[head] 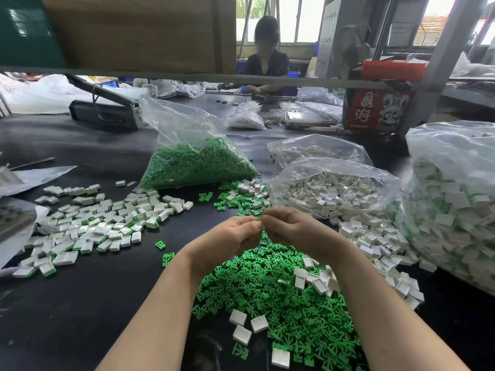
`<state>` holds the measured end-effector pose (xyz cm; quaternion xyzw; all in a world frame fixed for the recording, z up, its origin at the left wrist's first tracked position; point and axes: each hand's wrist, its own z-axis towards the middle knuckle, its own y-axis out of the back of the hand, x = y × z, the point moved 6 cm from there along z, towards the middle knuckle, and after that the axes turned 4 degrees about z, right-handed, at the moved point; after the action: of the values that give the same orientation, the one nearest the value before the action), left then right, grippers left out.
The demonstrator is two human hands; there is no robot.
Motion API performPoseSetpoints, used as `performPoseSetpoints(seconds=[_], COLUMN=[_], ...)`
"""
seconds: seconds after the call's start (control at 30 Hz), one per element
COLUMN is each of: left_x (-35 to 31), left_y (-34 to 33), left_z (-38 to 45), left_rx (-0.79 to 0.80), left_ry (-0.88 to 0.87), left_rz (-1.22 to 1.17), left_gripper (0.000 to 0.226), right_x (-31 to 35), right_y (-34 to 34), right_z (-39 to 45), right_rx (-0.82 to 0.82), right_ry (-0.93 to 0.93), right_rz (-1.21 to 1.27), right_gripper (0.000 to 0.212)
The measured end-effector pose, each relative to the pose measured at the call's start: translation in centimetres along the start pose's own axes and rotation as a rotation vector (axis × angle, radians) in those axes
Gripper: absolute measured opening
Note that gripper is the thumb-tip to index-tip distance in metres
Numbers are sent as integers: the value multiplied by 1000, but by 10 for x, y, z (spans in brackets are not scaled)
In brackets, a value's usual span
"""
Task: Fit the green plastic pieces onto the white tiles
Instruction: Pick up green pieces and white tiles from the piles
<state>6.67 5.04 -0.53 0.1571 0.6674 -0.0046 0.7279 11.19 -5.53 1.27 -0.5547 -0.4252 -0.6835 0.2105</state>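
Workshop setting, black worktop (93, 303) crowded w/ bags and loose parts; another person is seated at the far side.

Progress: a good share appears done, much is left. Finished tiles w/ green edges (88, 231) are spread at the left, and more seem packed in the big bag at the right (452, 210). Still to be fitted: a large heap of loose green pieces (281, 298) under the hands, a full bag of green pieces (198, 162) behind, and an open bag of plain white tiles (329, 194), w/ more spilled beside it.

Left hand (230, 236) and right hand (292, 228) are brought together above the heap, fingertips touching. Each grip is narrow, fingers curled in a pinch on something small.

Hidden: what is pinched can't be made out, prob. a tile and a piece, so whether they're already joined can't be told. Contents of the far bags are blurred.
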Motion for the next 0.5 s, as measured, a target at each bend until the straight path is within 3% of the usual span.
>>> performPoseSetpoints(seconds=[0.1, 0.2, 0.27, 0.37, 0.5], left_x=[-1, -5, -7, -7, -3], left_y=[1, 4, 9, 15, 11], left_z=[1, 2, 3, 3, 4], left_rx=[-33, -104, -176, -280, -306], left_ry=[-14, -50, -60, -73, -43], left_rz=[-22, -97, -67, -14, -39], left_gripper=[25, 25, 26, 31, 27], right_x=[1, 9, 22, 34, 34], right_y=[1, 2, 2, -7, -19], right_z=[3, 6, 5, 4, 10], right_rx=[-42, -183, -285, -301, -318], right_ry=[8, 41, 135, 182, 109], right_rz=[-23, -31, -270, -693, -866], right_gripper=[24, 28, 25, 10, 10])
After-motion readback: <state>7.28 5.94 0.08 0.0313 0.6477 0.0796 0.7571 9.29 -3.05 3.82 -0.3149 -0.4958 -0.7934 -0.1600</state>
